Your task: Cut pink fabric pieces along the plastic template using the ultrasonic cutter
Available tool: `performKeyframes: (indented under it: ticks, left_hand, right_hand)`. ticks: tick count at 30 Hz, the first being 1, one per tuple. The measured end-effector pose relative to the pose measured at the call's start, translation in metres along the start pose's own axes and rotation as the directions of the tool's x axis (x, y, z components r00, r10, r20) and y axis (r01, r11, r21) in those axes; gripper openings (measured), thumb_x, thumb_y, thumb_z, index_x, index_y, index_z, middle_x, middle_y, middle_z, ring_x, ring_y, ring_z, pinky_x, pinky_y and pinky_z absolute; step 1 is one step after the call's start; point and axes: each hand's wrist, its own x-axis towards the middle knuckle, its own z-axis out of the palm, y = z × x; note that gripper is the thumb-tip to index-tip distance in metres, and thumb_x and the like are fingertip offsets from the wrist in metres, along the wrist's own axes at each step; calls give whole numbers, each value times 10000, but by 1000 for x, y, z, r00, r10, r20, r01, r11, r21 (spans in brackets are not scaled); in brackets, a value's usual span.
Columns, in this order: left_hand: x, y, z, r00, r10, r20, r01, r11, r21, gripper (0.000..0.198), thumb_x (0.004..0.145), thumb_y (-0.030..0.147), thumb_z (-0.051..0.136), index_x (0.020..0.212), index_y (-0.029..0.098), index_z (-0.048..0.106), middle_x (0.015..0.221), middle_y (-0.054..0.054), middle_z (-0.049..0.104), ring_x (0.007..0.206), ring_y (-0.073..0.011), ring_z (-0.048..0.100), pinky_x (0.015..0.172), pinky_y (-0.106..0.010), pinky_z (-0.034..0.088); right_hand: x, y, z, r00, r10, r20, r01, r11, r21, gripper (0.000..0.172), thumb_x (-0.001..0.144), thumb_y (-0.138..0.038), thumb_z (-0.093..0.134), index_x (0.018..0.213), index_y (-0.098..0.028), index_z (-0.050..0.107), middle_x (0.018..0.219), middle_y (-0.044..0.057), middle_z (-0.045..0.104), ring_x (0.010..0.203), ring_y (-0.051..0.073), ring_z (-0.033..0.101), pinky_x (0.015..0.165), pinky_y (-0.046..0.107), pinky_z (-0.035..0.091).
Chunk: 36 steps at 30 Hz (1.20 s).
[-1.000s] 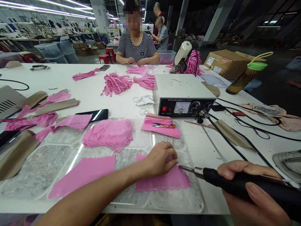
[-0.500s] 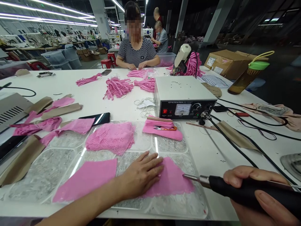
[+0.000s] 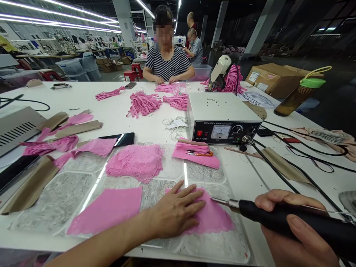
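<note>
My left hand (image 3: 180,211) lies flat with spread fingers on a pink fabric piece (image 3: 218,217) with a scalloped lower edge. My right hand (image 3: 294,222) is wrapped round the black handle of a handheld ultrasonic welder (image 3: 267,215). Its thin metal tip is at the fabric's upper right edge; whether it touches, I cannot tell. To the left lies a second pink piece (image 3: 108,211). Behind them sit a pile of pink lace pieces (image 3: 135,163) and a pink stack (image 3: 180,152) with small thread snips (image 3: 198,153) on top. Everything rests on a clear, marble-patterned mat (image 3: 55,202).
A control box (image 3: 228,129) with a dial stands behind the mat, cables running right. Bundles of pink straps (image 3: 144,104), a phone (image 3: 124,139), brown strips (image 3: 30,185) and a tilted bottle (image 3: 297,96) are around. A co-worker in stripes (image 3: 168,65) sits opposite, handling pink straps.
The welder's tip has moved left and away from me along the fabric's right edge. My left hand has slid slightly right on the fabric. The whole view has shifted a little.
</note>
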Motion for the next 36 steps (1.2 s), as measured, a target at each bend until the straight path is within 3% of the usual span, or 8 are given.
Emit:
performKeyframes:
  ticks: [12, 27, 31, 36]
  left_hand:
    - [-1, 1, 3, 999, -9, -41, 9, 1000, 4, 451, 1022, 419, 399, 1392, 175, 484, 1498, -94, 441, 1405, -299, 372, 1193, -489, 189]
    - [-1, -3, 6, 999, -2, -45, 5, 999, 50, 451, 1034, 409, 377, 1401, 167, 480, 1514, -101, 411, 1406, -316, 370, 1179, -527, 227]
    - [-2, 0, 4, 997, 31, -77, -25, 997, 76, 442, 1032, 387, 398, 1389, 146, 494, 1497, -115, 433, 1396, -309, 389, 1190, -520, 204]
    - [-3, 7, 0, 994, 93, -60, -90, 994, 58, 434, 1026, 376, 422, 1406, 173, 479, 1499, -109, 434, 1425, -287, 342, 1201, -495, 185]
  right_hand:
    - [4, 8, 9, 1000, -25, -13, 24, 999, -37, 139, 685, -198, 627, 822, -196, 604, 747, 18, 609, 612, 144, 564, 542, 314, 521]
    - [6, 12, 7, 999, -18, 32, 20, 999, -50, 123, 689, -172, 590, 810, -191, 590, 747, 20, 646, 621, 150, 605, 582, 315, 536]
    - [6, 3, 3, 1000, -23, -11, 23, 999, -28, 163, 668, -167, 573, 826, -197, 599, 748, 14, 630, 610, 150, 594, 562, 311, 523]
    - [3, -21, -20, 1000, -7, -28, 4, 996, -90, 107, 693, -235, 583, 792, -203, 604, 709, 16, 606, 547, 139, 542, 494, 298, 485]
